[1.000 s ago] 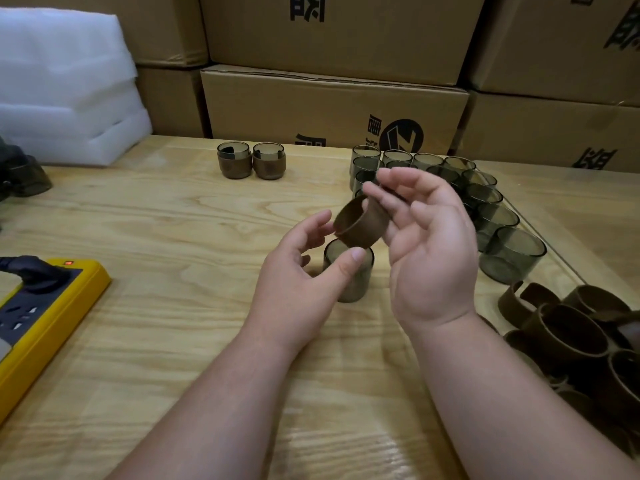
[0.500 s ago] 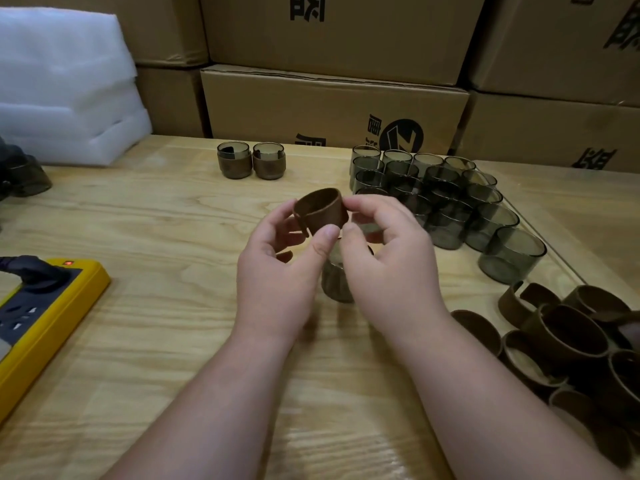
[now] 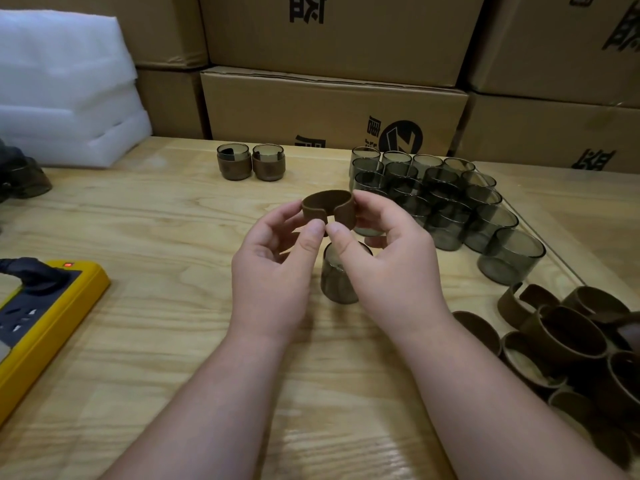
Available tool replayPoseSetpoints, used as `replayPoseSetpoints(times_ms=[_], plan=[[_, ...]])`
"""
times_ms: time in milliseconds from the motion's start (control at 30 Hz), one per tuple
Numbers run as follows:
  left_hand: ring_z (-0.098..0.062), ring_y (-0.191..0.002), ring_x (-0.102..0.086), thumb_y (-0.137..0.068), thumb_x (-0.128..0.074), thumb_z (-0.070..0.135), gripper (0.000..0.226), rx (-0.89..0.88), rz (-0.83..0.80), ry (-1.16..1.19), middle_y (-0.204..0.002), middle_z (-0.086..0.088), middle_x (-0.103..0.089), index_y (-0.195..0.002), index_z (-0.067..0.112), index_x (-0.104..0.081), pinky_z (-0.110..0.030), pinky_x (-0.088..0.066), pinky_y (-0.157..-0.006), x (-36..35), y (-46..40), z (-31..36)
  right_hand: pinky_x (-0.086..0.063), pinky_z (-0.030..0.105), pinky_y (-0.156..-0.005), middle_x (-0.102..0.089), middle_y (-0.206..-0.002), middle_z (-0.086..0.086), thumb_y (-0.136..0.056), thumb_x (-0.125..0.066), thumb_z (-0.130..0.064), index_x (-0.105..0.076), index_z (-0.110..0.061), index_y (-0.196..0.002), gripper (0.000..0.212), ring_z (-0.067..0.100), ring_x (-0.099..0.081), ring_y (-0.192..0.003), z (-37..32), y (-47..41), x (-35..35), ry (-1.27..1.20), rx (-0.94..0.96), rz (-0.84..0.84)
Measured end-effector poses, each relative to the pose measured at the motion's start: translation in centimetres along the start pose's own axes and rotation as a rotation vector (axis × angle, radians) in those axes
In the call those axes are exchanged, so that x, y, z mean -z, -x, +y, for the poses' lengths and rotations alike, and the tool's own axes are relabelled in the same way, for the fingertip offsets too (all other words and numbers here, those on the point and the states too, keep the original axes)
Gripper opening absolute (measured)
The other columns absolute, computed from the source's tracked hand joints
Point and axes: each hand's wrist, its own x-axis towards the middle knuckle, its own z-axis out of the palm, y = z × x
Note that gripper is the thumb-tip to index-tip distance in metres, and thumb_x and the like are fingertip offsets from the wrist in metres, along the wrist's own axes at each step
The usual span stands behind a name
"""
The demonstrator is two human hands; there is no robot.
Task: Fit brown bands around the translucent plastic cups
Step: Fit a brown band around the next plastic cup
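left hand [image 3: 273, 271] and right hand [image 3: 391, 268] pinching brown band [image 3: 328, 207] at frame centre, above cup [image 3: 337, 278] standing on table [image 3: 156, 237] | boxes [image 3: 332, 112]: black print showing, a circled "Z" logo the only legible mark

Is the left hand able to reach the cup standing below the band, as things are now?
Probably yes, once freed: the cup stands just right of the left hand with nothing between, but that hand and the right hand pinch the band.
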Motion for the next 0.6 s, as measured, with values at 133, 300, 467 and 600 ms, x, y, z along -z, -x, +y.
replayPoseSetpoints(times_ms=[133, 300, 467, 600], plan=[[0.001, -0.093, -0.072, -0.084, -0.075, 0.023, 0.023, -0.003, 0.000, 0.027, -0.094, 0.015, -0.079, -0.105, 0.029, -0.071, -0.013, -0.054, -0.079, -0.1, 0.0, 0.1, -0.051, 0.020, -0.091, -0.070, -0.111, -0.021, -0.087, -0.080, -0.027, -0.064, -0.039, -0.118, 0.038, -0.003, -0.063, -0.109, -0.1, 0.1, 0.2, -0.013, 0.019, -0.005], [-0.003, -0.093, -0.073, -0.078, -0.083, 0.031, 0.021, 0.003, -0.012, 0.020, -0.100, 0.010, -0.080, -0.098, 0.034, -0.077, -0.014, -0.055, -0.077, 0.1, 0.0, 0.2, -0.048, 0.020, -0.096, -0.071, -0.111, -0.023, -0.085, -0.082, -0.029, -0.068, -0.035, -0.120, 0.038, -0.005, -0.062, -0.112, -0.1, -0.2, 0.9, 0.015, 0.036, -0.061], [-0.010, -0.096, -0.074, -0.068, -0.085, 0.044, 0.029, 0.016, -0.021, -0.012, -0.103, 0.007, -0.080, -0.096, 0.041, -0.080, -0.020, -0.057, -0.079, 0.3, 0.1, 0.5, -0.052, 0.023, -0.099, -0.072, -0.111, -0.021, -0.083, -0.083, -0.027, -0.067, -0.030, -0.128, 0.047, -0.006, -0.064, -0.111, -0.2, -0.8, 1.8, 0.091, 0.063, -0.136], [-0.013, -0.095, -0.074, -0.070, -0.084, 0.041, 0.032, 0.017, -0.017, -0.071, -0.101, 0.006, -0.080, -0.100, 0.033, -0.080, -0.022, -0.057, -0.080, 0.1, 0.3, 0.6, -0.050, 0.016, -0.100, -0.071, -0.120, -0.020, -0.081, -0.082, -0.029, -0.060, -0.034, -0.140, 0.063, -0.010, -0.062, -0.113, -0.4, -1.0, 2.7, 0.203, 0.092, -0.191]])
